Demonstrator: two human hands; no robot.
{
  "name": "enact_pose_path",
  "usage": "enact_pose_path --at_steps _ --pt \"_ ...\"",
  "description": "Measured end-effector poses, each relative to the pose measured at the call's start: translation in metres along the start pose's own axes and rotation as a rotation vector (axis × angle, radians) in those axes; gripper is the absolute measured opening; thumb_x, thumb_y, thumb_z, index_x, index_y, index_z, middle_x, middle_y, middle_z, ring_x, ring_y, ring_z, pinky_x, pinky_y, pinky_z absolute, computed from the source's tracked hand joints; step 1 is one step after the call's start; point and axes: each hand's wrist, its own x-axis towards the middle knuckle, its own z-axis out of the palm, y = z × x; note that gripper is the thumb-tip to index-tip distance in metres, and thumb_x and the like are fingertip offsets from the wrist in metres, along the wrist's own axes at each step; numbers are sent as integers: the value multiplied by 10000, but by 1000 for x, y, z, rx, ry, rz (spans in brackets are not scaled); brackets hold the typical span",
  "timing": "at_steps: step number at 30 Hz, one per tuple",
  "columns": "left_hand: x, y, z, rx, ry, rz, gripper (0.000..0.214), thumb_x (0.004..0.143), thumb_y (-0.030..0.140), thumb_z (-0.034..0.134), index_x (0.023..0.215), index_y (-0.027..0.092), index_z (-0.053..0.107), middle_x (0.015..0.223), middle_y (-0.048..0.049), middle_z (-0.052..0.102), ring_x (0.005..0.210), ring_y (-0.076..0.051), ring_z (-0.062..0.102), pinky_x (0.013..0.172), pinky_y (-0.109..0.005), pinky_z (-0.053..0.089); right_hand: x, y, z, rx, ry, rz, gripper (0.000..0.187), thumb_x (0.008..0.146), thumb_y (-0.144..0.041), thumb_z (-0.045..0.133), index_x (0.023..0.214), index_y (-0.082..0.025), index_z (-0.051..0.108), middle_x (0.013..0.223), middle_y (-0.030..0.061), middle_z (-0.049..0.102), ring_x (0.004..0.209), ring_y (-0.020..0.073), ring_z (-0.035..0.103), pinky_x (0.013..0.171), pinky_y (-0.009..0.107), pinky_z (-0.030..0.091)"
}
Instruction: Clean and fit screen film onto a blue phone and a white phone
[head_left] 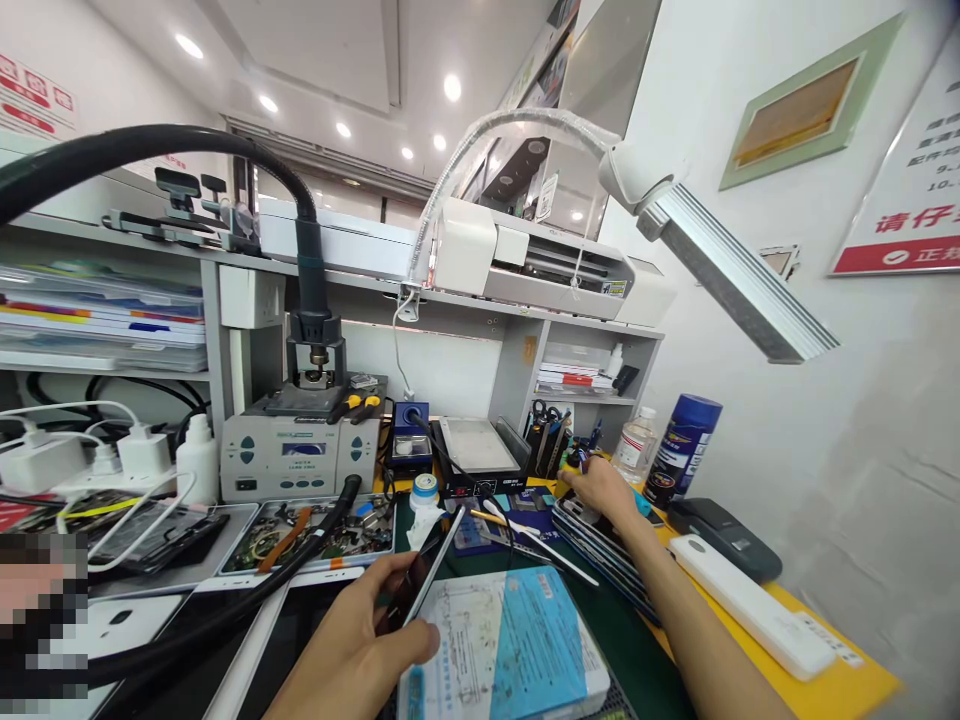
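From my end, L grip [367, 640] has the phone [434, 566] pinched btw thumb and fingers, tilted up on edge at the L end of the blue-white box [517, 640]; can't tell if the two touch. R grip [606, 488] is out at the far side of the table [840, 693], fingers at a yellow-and-dark item [574, 461] beside the tool holder [546, 440]; can't tell if they're closed on it or just touching. Step in hand, I'd judge, is R taking that item while L minds the phone. To do it well: go light w/ L thumb, edges only, phone low over the box in case it slips. R wrist sits over the device stack [592, 540], so I'd lift straight up b4 swinging back, clear of stack & white stick [555, 553]
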Motion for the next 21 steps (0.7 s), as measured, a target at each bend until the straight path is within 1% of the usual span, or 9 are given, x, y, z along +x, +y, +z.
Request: enact_pose_path --at_steps 2,5,7,10,12,16,21 --pt "1 -1 0 2 1 6 620 586 279 701 1190 174 610 1016 -61 673 982 -301 670 813 -328 498 -3 7 -7 19 -45 -43 315 1001 -333 661 1270 -168 641 1274 96 673 1064 264 694 893 467 593" --pt "1 -4 0 24 -3 13 623 599 292 694 1203 172 605 1035 -60 670 932 -281 671 809 -330 496 -12 20 -17 61 -142 -138 304 1000 -337 662 1249 -163 652 1251 86 684 1044 263 701 883 458 597" --pt "1 -6 0 24 -10 4 631 618 292 689 1230 178 585 1056 -61 666 949 -285 670 822 -339 489 -19 28 -21 81 -199 -190 310 1001 -328 663 1269 -171 645 1279 92 674 1065 264 695 900 466 592" --pt "0 -7 1 6 -13 -5 652 627 287 692 1256 181 558 1127 -80 657 1025 -305 661 812 -337 490 -25 36 -23 79 -254 -233 340 998 -310 667 1311 -183 623 1334 105 648 1124 277 675 938 494 575" --pt "-2 -5 1 8 -23 -16 652 627 287 693 1256 176 563 1156 -93 655 1021 -309 662 786 -334 497 -25 37 -22 67 -275 -248 353 996 -306 670 1323 -184 616 1348 107 639 1144 284 667 950 505 569" --pt "-6 1 2 41 -25 -40 662 638 306 697 1274 175 565 1154 -90 666 979 -292 660 786 -322 497 -23 37 -19 34 -294 -261 350 998 -306 667 1323 -187 616 1345 106 640 1130 280 671 939 496 575" --pt "-7 4 2 75 -19 -53 658 646 327 688 1273 177 558 1140 -88 663 952 -281 648 755 -309 478 -22 34 -15 -12 -289 -254 345 999 -309 665 1317 -184 617 1327 104 648 1107 273 679 920 486 584"
